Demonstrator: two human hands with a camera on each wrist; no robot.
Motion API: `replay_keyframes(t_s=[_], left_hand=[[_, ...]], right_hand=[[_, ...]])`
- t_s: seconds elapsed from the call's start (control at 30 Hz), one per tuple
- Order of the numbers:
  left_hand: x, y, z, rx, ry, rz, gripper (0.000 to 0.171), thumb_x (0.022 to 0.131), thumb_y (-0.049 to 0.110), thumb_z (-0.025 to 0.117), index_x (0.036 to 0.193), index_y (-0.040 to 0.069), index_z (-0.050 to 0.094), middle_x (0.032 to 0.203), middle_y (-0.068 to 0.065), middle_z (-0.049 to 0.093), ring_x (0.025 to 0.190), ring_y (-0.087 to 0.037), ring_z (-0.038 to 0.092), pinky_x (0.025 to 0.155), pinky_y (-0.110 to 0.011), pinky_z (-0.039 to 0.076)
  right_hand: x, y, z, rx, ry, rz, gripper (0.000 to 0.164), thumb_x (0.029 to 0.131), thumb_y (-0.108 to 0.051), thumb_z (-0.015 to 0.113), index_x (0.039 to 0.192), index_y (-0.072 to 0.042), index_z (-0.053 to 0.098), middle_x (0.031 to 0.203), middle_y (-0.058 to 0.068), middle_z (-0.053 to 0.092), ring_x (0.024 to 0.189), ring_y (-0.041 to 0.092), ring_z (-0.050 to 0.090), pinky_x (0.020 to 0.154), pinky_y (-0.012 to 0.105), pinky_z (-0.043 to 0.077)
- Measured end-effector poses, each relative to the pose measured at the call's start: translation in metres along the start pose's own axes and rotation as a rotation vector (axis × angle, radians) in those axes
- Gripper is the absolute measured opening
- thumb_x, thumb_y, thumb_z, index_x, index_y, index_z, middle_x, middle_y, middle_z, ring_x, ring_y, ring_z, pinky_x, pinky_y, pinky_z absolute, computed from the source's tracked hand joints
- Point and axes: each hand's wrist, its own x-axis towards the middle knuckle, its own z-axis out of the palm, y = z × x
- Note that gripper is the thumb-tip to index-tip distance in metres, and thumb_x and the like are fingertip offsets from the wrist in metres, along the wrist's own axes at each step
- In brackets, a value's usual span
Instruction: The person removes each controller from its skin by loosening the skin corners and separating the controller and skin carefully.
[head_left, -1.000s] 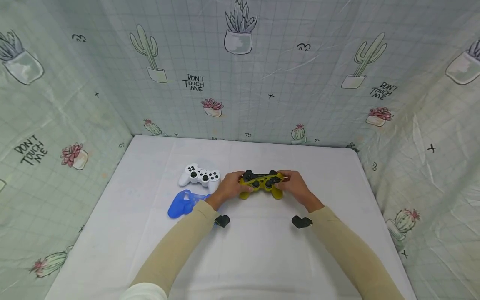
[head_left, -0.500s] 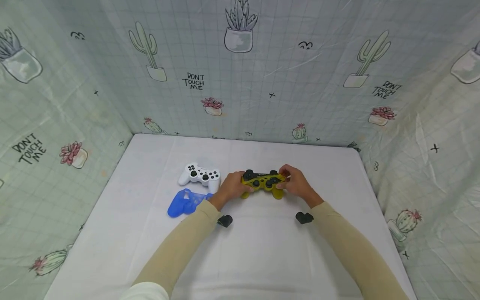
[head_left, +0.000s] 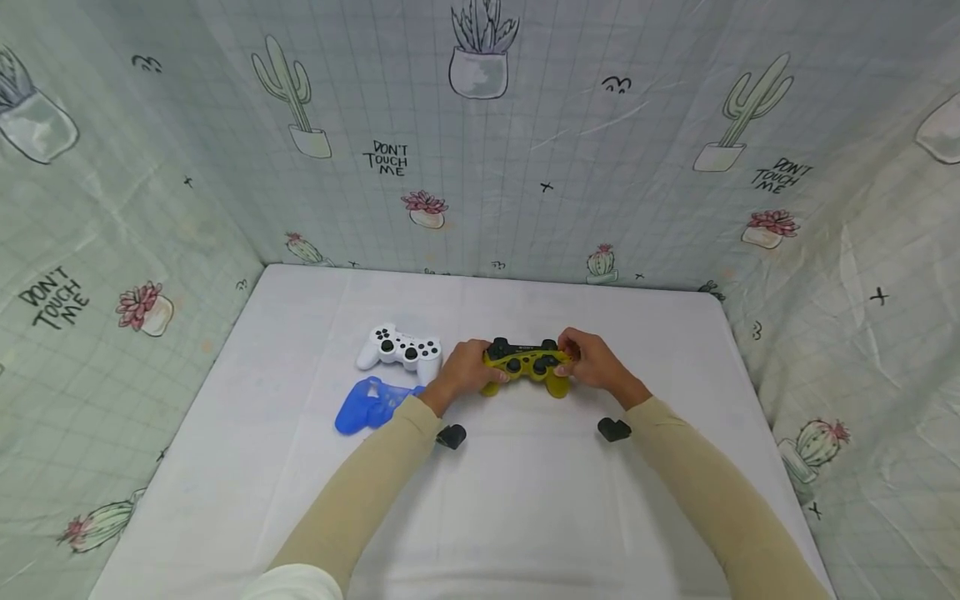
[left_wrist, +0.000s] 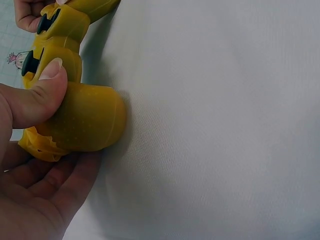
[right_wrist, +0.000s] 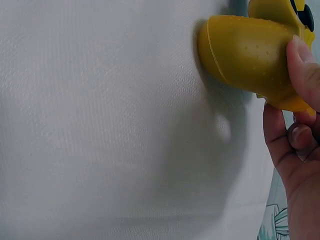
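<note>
A black game controller [head_left: 512, 347] in a yellow silicone cover [head_left: 556, 385] sits in the middle of the table, its black top edge showing above the cover. My left hand [head_left: 467, 367] grips the left end; in the left wrist view the thumb presses near a thumbstick [left_wrist: 31, 64] and the fingers curl beneath bunched yellow silicone [left_wrist: 42, 145]. At the right end my right hand [head_left: 594, 363] pinches the cover's edge, with its thumb [right_wrist: 303, 65] on the yellow grip [right_wrist: 245, 52] and fingertips at the stretched rim.
To the left lies a white game controller [head_left: 399, 348], face up. A blue silicone cover [head_left: 362, 410] lies just in front of it, partly behind my left forearm. Cactus-printed curtains [head_left: 480, 183] enclose the white table [head_left: 525, 500] at the back and sides.
My right hand's fingers have shifted up and outward along the cover's right edge, lifting and pulling at it. My left hand keeps its grip, and the controller has hardly moved.
</note>
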Motion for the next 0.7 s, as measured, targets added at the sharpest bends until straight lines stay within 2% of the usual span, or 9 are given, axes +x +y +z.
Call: replay_keyframes(t_s=[0.13, 0.27, 0.43, 0.53, 0.7], left_hand=[[-0.002, 0.0, -0.003, -0.003, -0.01, -0.017, 0.062, 0.089, 0.031, 0.084, 0.137, -0.001, 0.063, 0.12, -0.016, 0.074, 0.102, -0.025, 0.067, 0.097, -0.038, 0.057], [-0.003, -0.002, -0.006, -0.009, 0.003, -0.054, 0.071, 0.09, 0.035, 0.082, 0.144, -0.003, 0.057, 0.132, -0.02, 0.069, 0.113, -0.029, 0.065, 0.106, -0.041, 0.053], [-0.002, -0.004, -0.005, -0.02, 0.008, -0.041, 0.074, 0.091, 0.036, 0.081, 0.146, -0.004, 0.054, 0.134, -0.021, 0.068, 0.113, -0.029, 0.064, 0.107, -0.042, 0.052], [0.0, -0.004, -0.002, -0.018, -0.001, -0.03, 0.072, 0.09, 0.035, 0.082, 0.144, -0.005, 0.056, 0.129, -0.02, 0.07, 0.108, -0.028, 0.065, 0.104, -0.042, 0.053], [0.001, -0.002, 0.0, -0.019, -0.007, -0.026, 0.069, 0.09, 0.034, 0.082, 0.142, -0.005, 0.057, 0.128, -0.02, 0.071, 0.108, -0.028, 0.066, 0.104, -0.042, 0.054]], right_hand=[[-0.003, -0.003, 0.007, -0.001, 0.027, 0.013, 0.027, 0.088, -0.002, 0.081, 0.102, -0.006, 0.058, 0.085, 0.007, 0.053, 0.083, 0.022, 0.05, 0.074, 0.034, 0.042], [-0.005, -0.004, 0.016, -0.041, 0.058, 0.014, 0.022, 0.094, -0.005, 0.075, 0.109, -0.006, 0.059, 0.083, 0.006, 0.051, 0.082, 0.022, 0.05, 0.072, 0.034, 0.043], [-0.007, -0.005, 0.02, -0.099, 0.077, 0.004, 0.028, 0.097, -0.005, 0.071, 0.123, -0.006, 0.058, 0.109, 0.01, 0.054, 0.099, 0.026, 0.054, 0.089, 0.041, 0.051], [-0.01, -0.006, 0.019, -0.136, 0.06, 0.011, 0.033, 0.094, -0.007, 0.076, 0.123, -0.007, 0.059, 0.121, 0.01, 0.054, 0.107, 0.027, 0.055, 0.098, 0.044, 0.053], [-0.012, -0.008, 0.018, -0.2, 0.065, -0.008, 0.045, 0.084, -0.014, 0.087, 0.119, -0.005, 0.06, 0.115, 0.009, 0.059, 0.103, 0.026, 0.057, 0.094, 0.045, 0.053]])
